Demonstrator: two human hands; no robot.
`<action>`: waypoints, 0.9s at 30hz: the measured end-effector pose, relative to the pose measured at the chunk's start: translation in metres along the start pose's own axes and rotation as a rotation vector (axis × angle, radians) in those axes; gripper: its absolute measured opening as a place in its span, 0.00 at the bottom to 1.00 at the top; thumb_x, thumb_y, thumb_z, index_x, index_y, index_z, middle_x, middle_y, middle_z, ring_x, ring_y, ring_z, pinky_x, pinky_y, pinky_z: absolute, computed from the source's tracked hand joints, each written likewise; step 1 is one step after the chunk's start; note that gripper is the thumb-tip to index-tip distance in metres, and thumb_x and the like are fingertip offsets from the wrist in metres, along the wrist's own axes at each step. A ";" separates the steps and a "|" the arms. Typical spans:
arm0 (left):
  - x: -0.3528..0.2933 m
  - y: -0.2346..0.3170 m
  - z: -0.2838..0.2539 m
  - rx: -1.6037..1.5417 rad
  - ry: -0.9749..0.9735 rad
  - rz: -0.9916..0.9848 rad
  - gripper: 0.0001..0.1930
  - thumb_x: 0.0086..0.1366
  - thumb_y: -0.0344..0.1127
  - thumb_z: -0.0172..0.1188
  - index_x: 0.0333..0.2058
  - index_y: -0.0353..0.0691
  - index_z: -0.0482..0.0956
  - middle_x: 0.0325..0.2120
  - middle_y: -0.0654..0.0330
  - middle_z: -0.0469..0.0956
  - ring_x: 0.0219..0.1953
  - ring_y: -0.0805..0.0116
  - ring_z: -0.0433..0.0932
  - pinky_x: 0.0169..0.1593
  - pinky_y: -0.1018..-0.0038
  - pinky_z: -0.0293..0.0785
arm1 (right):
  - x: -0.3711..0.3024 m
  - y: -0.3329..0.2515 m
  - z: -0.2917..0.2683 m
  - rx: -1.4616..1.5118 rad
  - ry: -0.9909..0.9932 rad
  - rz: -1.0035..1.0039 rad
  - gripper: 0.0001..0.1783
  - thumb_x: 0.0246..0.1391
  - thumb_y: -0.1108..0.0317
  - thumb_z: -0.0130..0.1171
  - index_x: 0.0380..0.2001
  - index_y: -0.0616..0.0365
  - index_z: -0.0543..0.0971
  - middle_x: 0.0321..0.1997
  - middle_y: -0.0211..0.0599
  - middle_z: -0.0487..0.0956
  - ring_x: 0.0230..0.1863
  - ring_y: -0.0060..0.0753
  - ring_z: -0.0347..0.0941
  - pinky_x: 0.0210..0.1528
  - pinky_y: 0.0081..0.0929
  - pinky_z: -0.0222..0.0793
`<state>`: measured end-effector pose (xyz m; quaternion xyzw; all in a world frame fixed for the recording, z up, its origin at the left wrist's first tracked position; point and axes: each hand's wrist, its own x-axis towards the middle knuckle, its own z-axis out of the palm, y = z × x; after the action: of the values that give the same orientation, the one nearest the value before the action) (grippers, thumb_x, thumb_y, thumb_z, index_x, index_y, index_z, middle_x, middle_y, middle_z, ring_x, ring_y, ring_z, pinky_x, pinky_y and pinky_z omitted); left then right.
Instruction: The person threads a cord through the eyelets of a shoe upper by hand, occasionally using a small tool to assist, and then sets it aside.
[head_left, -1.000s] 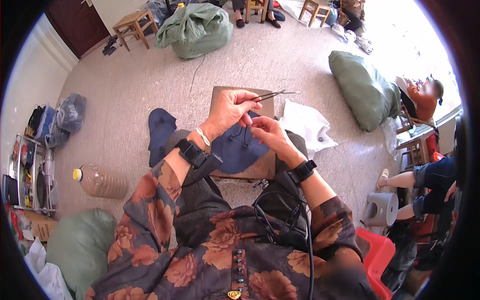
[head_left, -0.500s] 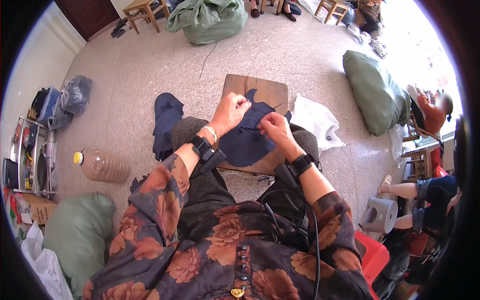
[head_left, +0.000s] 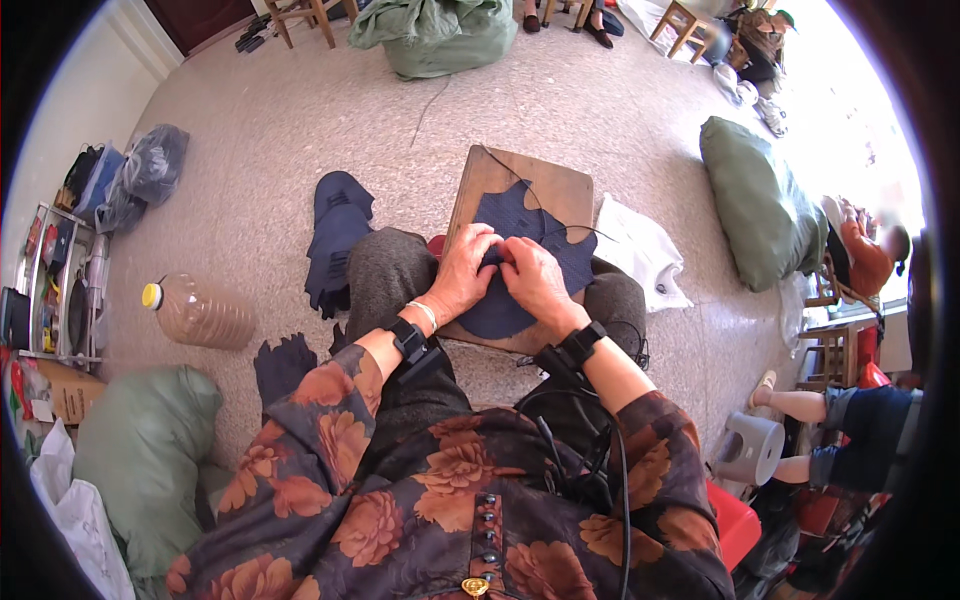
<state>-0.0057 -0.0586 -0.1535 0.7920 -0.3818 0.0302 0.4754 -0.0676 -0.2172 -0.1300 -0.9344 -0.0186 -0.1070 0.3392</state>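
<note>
A dark navy knit fabric piece with a scalloped outline lies over a wooden stool top in front of my knees. My left hand is closed, pinching the fabric near its middle. Right beside it my right hand also pinches the fabric, and the two sets of fingertips almost meet. What lies between the fingertips is mostly hidden. A thin dark cord trails across the cloth and the stool's far edge.
Stacked navy fabric pieces lie left of my knee, more navy pieces nearer. A white bag is right of the stool. Around stand a large plastic jug, green sacks, a grey stool and other seated people.
My hands have come together lower on the fabric, from being apart. The fabric's far part now lies spread out over the stool. The whole view has shifted slightly.
</note>
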 end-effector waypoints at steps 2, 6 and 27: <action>-0.002 -0.001 0.003 0.011 0.014 0.007 0.24 0.51 0.19 0.64 0.50 0.34 0.74 0.52 0.48 0.71 0.58 0.47 0.71 0.62 0.63 0.68 | 0.003 -0.004 0.008 -0.050 0.026 -0.003 0.08 0.50 0.74 0.57 0.36 0.58 0.76 0.36 0.45 0.78 0.40 0.53 0.77 0.42 0.46 0.74; -0.005 0.000 0.007 0.003 0.046 0.014 0.23 0.52 0.19 0.61 0.50 0.33 0.74 0.53 0.47 0.71 0.58 0.47 0.70 0.63 0.62 0.68 | 0.001 -0.005 0.016 -0.017 0.126 0.008 0.08 0.49 0.76 0.55 0.35 0.58 0.74 0.35 0.45 0.77 0.40 0.53 0.77 0.42 0.47 0.73; -0.006 0.002 0.001 0.054 -0.093 -0.027 0.15 0.56 0.26 0.67 0.43 0.36 0.80 0.56 0.48 0.72 0.57 0.51 0.74 0.62 0.64 0.70 | -0.018 0.020 -0.029 0.039 -0.066 0.271 0.10 0.50 0.65 0.65 0.31 0.61 0.81 0.29 0.49 0.82 0.36 0.53 0.80 0.40 0.43 0.75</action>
<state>-0.0118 -0.0561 -0.1547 0.8102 -0.3920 -0.0027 0.4358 -0.0889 -0.2506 -0.1246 -0.9246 0.0945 -0.0288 0.3680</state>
